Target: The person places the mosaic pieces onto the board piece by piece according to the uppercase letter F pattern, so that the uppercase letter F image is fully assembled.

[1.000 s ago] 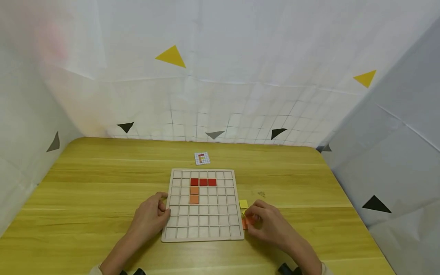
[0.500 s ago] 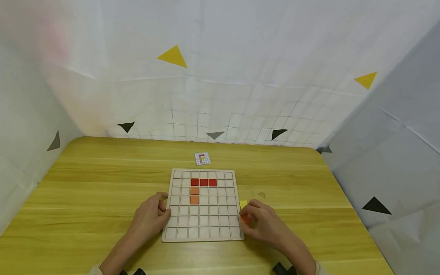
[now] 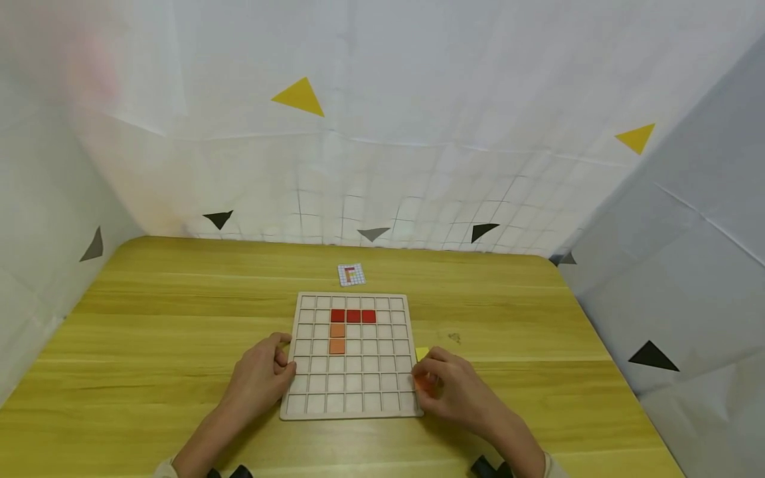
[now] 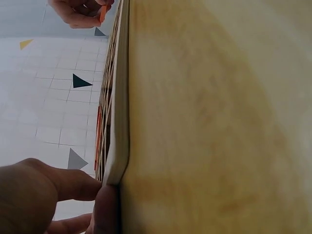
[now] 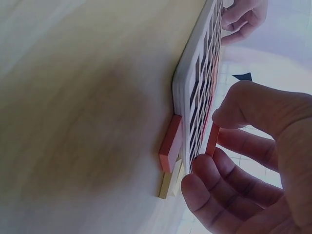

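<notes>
A pale wooden grid board (image 3: 370, 384) lies flat on the table. Three red tiles (image 3: 354, 317) form a row in it, and two orange tiles (image 3: 337, 346) run down below the leftmost red one. At the board's left edge, my left hand (image 3: 261, 373) holds the rim with thumb and fingers. My right hand (image 3: 454, 388) is over the right edge and pinches an orange tile (image 5: 212, 139) between thumb and fingers. Below it, another orange tile (image 5: 170, 144) and a yellow tile (image 5: 167, 184) lie beside the board; in the head view the hand partly hides that spot.
Behind the board lies a small pattern card (image 3: 350, 274) with a coloured figure on a grid. The wooden table (image 3: 179, 299) is bordered by white sheets (image 3: 382, 166) at the back and both sides.
My right hand has moved slightly left from the loose tiles to the board's right edge, with an orange tile in its fingers. My left hand has stayed in place.
</notes>
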### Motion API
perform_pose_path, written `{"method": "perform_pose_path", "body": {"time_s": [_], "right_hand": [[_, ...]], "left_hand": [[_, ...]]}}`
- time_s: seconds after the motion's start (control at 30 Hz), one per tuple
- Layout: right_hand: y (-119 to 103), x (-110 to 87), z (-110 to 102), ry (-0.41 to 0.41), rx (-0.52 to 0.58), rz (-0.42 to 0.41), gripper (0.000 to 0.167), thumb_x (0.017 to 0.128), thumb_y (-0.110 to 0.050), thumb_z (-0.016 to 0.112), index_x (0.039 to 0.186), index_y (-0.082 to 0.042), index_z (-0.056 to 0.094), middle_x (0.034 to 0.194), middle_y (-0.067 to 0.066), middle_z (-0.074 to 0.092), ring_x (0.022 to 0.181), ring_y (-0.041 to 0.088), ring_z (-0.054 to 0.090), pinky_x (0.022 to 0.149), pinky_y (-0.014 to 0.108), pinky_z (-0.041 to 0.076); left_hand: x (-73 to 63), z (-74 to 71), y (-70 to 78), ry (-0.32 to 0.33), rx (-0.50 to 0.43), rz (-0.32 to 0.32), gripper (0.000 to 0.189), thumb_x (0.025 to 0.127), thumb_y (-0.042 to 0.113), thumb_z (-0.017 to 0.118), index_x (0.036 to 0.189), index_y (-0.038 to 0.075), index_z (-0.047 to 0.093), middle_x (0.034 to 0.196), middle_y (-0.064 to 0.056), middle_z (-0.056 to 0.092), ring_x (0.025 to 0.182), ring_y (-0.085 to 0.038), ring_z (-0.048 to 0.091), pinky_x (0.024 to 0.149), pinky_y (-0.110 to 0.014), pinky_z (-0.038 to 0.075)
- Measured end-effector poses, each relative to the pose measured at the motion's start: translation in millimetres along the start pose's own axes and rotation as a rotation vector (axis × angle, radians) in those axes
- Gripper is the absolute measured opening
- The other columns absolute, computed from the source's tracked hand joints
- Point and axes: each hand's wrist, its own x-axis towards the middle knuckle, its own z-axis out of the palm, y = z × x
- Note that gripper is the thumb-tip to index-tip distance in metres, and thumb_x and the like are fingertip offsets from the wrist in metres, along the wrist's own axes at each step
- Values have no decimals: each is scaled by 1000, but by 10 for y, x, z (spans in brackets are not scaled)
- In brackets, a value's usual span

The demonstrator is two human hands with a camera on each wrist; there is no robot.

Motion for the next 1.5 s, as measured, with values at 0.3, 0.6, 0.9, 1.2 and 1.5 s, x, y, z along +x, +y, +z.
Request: {"method": "perform_pose_path", "body": {"time_s": [0.3, 0.6, 0.9, 1.2, 1.5], "right_hand": [[-49, 44, -18, -14, 3, 6, 22, 74, -7, 80, 94, -14, 71, 86, -8, 54, 73, 9, 54, 64, 23, 48], [-66, 62, -16, -27, 14, 18, 23, 75, -8, 81, 94, -15, 71, 88, -9, 54, 75, 7, 54, 65, 24, 51], [-76, 82, 1, -22, 18, -4, 21, 74, -6, 78, 92, -15, 70, 87, -7, 54, 74, 10, 55, 64, 23, 50], [-95, 96, 14, -18, 18, -7, 22, 74, -6, 78, 93, -14, 71, 87, -7, 54, 72, 12, 54, 63, 21, 47], [-113, 132, 33, -17, 34, -40, 20, 76, -6, 78, 94, -13, 71, 91, -6, 56, 74, 14, 56, 63, 21, 48]], "left_hand": [[-1, -3, -6, 0, 3, 4, 44, 84, 6, 72, 126, -2, 61, 82, 0, 56, 69, -12, 52, 60, -29, 43], [8, 8, -9, -5, 7, -6, 44, 85, 7, 72, 127, -1, 61, 82, 0, 56, 68, -12, 52, 60, -29, 43], [10, 6, -7, -3, 2, -8, 44, 85, 7, 72, 127, -1, 61, 82, 0, 56, 68, -12, 53, 59, -28, 44], [15, 4, -14, -2, 3, -10, 44, 85, 6, 72, 126, -2, 61, 82, 0, 56, 68, -12, 53, 59, -29, 44], [9, 4, -16, -2, 1, -1, 44, 85, 6, 71, 126, -2, 61, 82, 0, 56, 68, -12, 54, 59, -28, 44]]}}
